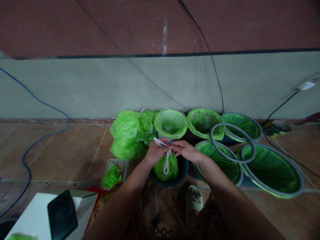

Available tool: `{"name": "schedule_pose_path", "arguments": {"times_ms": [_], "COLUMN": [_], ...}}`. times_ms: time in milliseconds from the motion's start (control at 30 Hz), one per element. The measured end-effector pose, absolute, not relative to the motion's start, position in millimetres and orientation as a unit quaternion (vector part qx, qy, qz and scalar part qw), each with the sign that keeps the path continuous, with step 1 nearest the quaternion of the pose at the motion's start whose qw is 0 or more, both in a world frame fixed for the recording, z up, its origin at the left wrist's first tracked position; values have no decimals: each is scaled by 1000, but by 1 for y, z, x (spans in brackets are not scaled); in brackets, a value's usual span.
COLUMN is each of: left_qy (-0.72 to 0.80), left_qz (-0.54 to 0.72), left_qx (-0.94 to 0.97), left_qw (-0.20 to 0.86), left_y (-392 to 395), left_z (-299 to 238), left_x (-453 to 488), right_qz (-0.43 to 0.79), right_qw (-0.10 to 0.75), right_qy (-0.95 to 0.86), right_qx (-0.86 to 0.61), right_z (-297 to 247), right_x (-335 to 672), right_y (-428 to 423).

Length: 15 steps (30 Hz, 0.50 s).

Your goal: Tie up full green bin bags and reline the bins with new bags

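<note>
A green garbage bag (172, 168) with white drawstrings stands in a dark round bin (184, 170) in front of me, its top gathered together. My left hand (158, 150) is closed on the gathered neck, with a white drawstring loop sticking up beside it. From the other side my right hand (183, 149) pinches at the same neck, close against the left. A second loop of drawstring (167, 163) hangs down over the bag's front. The fingertips partly hide each other, so the exact grip of each finger does not show.
Tied green bags (127, 133) lean against the wall at left. Lined bins (170, 123) stand right and behind, with loose grey rings (232, 143) across some. A plastic tub (123, 165) holds green film. Bottom left, a dark tablet-like object (62, 215) lies on a white box (32, 213).
</note>
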<state>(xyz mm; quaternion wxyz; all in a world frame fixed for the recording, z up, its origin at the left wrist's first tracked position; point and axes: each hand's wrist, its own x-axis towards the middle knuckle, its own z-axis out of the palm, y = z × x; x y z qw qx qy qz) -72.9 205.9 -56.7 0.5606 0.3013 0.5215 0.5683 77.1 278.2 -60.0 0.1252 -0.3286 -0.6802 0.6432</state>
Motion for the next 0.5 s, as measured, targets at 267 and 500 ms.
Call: {"name": "schedule_pose_path", "arguments": {"times_ms": [267, 500], "left_qy": [505, 501], "left_qz": [572, 558], "left_qx": [295, 264], "left_qw": [575, 607], "left_y": [205, 203], "left_z": [-55, -52], "left_x": [-75, -76], "right_qz": [742, 611], "right_qw": [146, 139], "right_qy": [-544, -706], "right_qx": [-364, -330], "right_z": [-52, -57], "right_x": [79, 77], "right_y": [277, 278]}}
